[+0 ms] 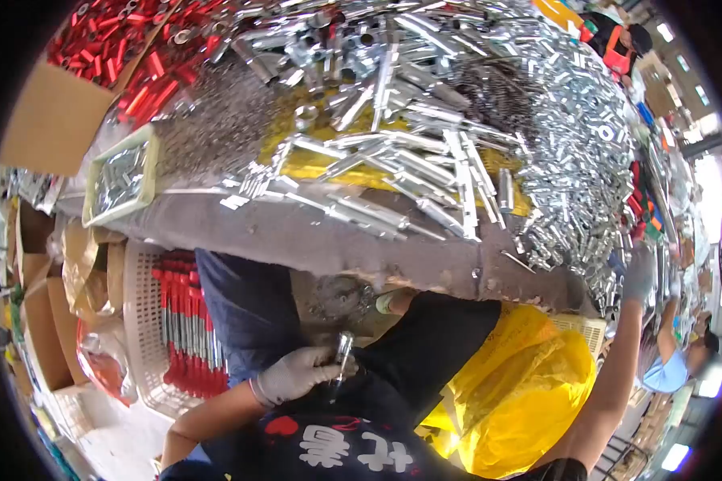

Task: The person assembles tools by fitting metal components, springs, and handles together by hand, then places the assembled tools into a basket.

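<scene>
My left hand [301, 375], in a pale glove, is closed round a shiny metal tube [342, 357] held upright in front of my dark shirt. On the right, my arm stretches forward and my right hand [638, 272], also gloved, is at the table's right edge beside a heap of small metal parts [569, 160]. Its fingers are blurred, and whether they hold anything is not clear. Long silver tubes [425, 172] lie in a loose pile on the table [297, 228], partly over yellow plastic.
Red parts [148, 80] lie at the back left near a cardboard flap [52, 120]. A small tray [154, 172] holds metal pieces. Below, a white basket [140, 321] contains red-handled tools [188, 329]. A yellow bag [521, 393] is by my leg. Other people [672, 365] are at right.
</scene>
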A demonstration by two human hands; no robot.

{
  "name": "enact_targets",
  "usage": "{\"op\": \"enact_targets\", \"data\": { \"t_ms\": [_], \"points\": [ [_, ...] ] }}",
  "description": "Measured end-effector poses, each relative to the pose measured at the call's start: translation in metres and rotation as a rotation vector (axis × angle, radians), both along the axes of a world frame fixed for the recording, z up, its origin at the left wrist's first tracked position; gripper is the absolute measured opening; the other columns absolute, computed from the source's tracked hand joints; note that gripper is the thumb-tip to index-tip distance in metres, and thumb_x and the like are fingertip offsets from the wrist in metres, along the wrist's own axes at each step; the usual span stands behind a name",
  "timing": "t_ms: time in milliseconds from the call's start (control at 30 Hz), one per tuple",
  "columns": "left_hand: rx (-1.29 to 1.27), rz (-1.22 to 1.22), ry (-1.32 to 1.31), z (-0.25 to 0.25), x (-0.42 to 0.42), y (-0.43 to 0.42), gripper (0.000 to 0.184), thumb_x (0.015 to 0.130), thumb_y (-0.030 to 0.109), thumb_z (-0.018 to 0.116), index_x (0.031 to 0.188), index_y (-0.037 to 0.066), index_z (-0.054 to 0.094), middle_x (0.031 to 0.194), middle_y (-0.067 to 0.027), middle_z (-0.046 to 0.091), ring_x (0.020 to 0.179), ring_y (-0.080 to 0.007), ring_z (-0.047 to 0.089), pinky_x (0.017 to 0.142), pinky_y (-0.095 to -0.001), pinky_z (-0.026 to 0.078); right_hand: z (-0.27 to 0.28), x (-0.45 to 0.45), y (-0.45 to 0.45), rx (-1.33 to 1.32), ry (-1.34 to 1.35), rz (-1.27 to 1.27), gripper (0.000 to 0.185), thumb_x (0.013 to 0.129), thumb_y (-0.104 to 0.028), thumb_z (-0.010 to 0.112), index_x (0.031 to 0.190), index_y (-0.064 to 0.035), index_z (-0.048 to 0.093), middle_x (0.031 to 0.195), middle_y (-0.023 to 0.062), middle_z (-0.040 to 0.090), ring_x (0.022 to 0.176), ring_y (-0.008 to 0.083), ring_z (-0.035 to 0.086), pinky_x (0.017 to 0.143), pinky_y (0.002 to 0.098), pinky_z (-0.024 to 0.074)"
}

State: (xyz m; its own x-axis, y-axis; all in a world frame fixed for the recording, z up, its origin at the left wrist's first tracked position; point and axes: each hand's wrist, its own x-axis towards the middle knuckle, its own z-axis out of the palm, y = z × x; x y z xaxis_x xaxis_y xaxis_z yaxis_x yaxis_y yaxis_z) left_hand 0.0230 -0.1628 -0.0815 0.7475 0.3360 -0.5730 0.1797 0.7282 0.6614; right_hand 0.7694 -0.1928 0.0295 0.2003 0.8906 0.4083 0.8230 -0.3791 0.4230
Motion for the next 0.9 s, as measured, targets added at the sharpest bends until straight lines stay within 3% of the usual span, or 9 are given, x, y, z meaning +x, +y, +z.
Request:
{"op": "enact_targets", "data": {
  "t_ms": [100, 133, 200, 267, 367, 600, 667, 767, 900],
  "points": [
    [0.126, 0.106, -0.002, 0.009, -0.015, 0.001, 0.036, 0.097, 0.024, 0.055, 0.121, -0.003, 0.056, 0.114, -0.0096, 0.065, 0.109, -0.0163, 0.059, 0.098, -0.0294, 0.044, 0.026, -0.184, 0.046, 0.082, -0.344, 0.416, 0.042, 0.087, -0.007, 0.053, 0.128, -0.0035, 0.052, 0.111, 0.0188, 0.060, 0.100, 0.0370, 0.058, 0.090, 0.0419, 0.0468],
    [0.166, 0.108, 0.005, 0.007, -0.017, 0.000, 0.037, 0.097, 0.024, 0.056, 0.121, -0.004, 0.056, 0.114, -0.0100, 0.065, 0.108, -0.0161, 0.060, 0.097, -0.0292, 0.045, 0.017, -0.248, 0.049, 0.081, 0.158, 0.295, 0.042, 0.086, -0.004, 0.052, 0.127, -0.0013, 0.051, 0.110, 0.0186, 0.059, 0.097, 0.0347, 0.058, 0.090, 0.0413, 0.0476],
    [0.100, 0.152, -0.037, 0.000, -0.017, -0.005, 0.038, 0.097, 0.025, 0.055, 0.122, -0.004, 0.055, 0.114, -0.0101, 0.065, 0.108, -0.0160, 0.060, 0.096, -0.0291, 0.045, 0.026, -0.392, 0.070, -0.265, 0.318, 0.329, 0.026, 0.086, -0.016, 0.058, 0.110, -0.0071, 0.065, 0.095, 0.0137, 0.062, 0.082, 0.0300, 0.060, 0.072, 0.0409, 0.0512],
    [0.082, 0.170, -0.090, 0.006, -0.018, -0.004, 0.039, 0.098, 0.026, 0.055, 0.122, -0.003, 0.055, 0.115, -0.0102, 0.065, 0.109, -0.0159, 0.060, 0.097, -0.0292, 0.045, 0.024, -0.498, 0.089, -0.207, 1.023, 0.504, 0.012, 0.090, -0.015, 0.059, 0.094, -0.0051, 0.064, 0.074, 0.0120, 0.062, 0.064, 0.0278, 0.058, 0.061, 0.0351, 0.0458],
    [0.149, 0.119, -0.076, -0.004, -0.025, -0.011, 0.039, 0.098, 0.026, 0.055, 0.123, -0.003, 0.054, 0.116, -0.0102, 0.065, 0.111, -0.0158, 0.059, 0.098, -0.0292, 0.044, -0.022, -0.556, 0.124, -0.107, 0.652, 0.924, 0.017, 0.079, -0.024, 0.072, 0.092, -0.0155, 0.065, 0.083, 0.0078, 0.061, 0.078, 0.0264, 0.060, 0.067, 0.0391, 0.0477],
    [0.053, 0.185, -0.144, -0.033, -0.045, -0.014, 0.040, 0.098, 0.026, 0.054, 0.126, -0.003, 0.052, 0.119, -0.0091, 0.063, 0.112, -0.0140, 0.057, 0.098, -0.0275, 0.043, -0.010, -0.555, 0.187, 0.030, 0.608, 0.955, 0.009, 0.078, -0.023, 0.069, 0.081, -0.0144, 0.066, 0.092, 0.0098, 0.062, 0.081, 0.0298, 0.060, 0.068, 0.0419, 0.0481],
    [0.043, 0.164, -0.141, -0.040, -0.048, -0.014, 0.041, 0.098, 0.026, 0.054, 0.127, -0.003, 0.052, 0.118, -0.0086, 0.063, 0.112, -0.0136, 0.057, 0.098, -0.0272, 0.043, 0.001, -0.533, 0.239, 0.047, 0.422, 0.833, 0.021, 0.082, -0.017, 0.060, 0.101, -0.0163, 0.068, 0.100, 0.0122, 0.062, 0.086, 0.0333, 0.060, 0.072, 0.0451, 0.0483],
    [0.071, 0.137, -0.148, -0.044, -0.052, -0.007, 0.040, 0.098, 0.024, 0.055, 0.128, -0.002, 0.051, 0.118, -0.0079, 0.063, 0.112, -0.0129, 0.057, 0.097, -0.0266, 0.043, 0.010, -0.524, 0.309, -0.094, -0.026, 0.852, 0.034, 0.084, -0.010, 0.055, 0.115, -0.0214, 0.066, 0.118, 0.0072, 0.060, 0.107, 0.0276, 0.056, 0.091, 0.0429, 0.0442],
    [0.095, 0.148, -0.147, -0.044, -0.056, -0.004, 0.039, 0.097, 0.020, 0.055, 0.130, -0.001, 0.050, 0.117, -0.0078, 0.063, 0.111, -0.0127, 0.057, 0.096, -0.0267, 0.044, 0.038, -0.541, 0.339, -0.577, -0.070, 0.728, 0.030, 0.086, -0.016, 0.061, 0.115, -0.0216, 0.064, 0.114, 0.0029, 0.064, 0.114, 0.0211, 0.057, 0.096, 0.0387, 0.0450]
  ]
}}
